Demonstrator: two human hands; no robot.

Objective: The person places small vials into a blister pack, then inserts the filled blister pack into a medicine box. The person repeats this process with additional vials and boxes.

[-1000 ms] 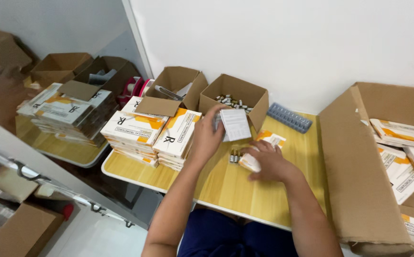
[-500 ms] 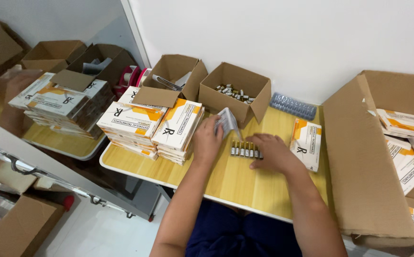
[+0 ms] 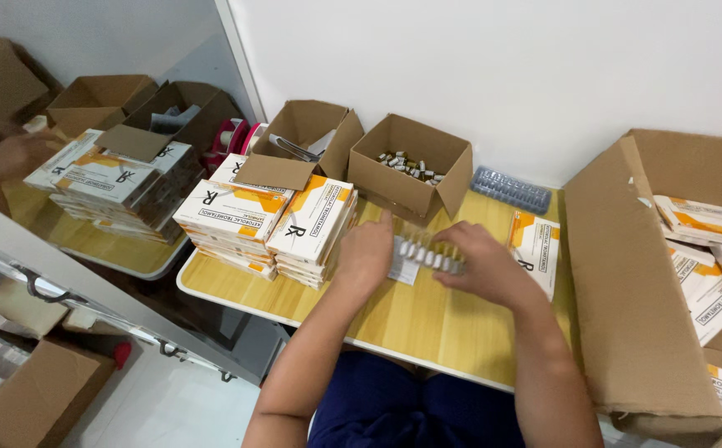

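The right hand [image 3: 485, 267] covers one end of the vial tray [image 3: 427, 255]; its fingers' grip is hidden.

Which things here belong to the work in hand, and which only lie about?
In hand:
left hand
right hand
row of vials
paper leaflet
box of loose vials

Lying about:
tape rolls
stacked cartons

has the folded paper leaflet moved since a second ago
Yes. The leaflet came down from beside the open box of vials to the table under the left hand.
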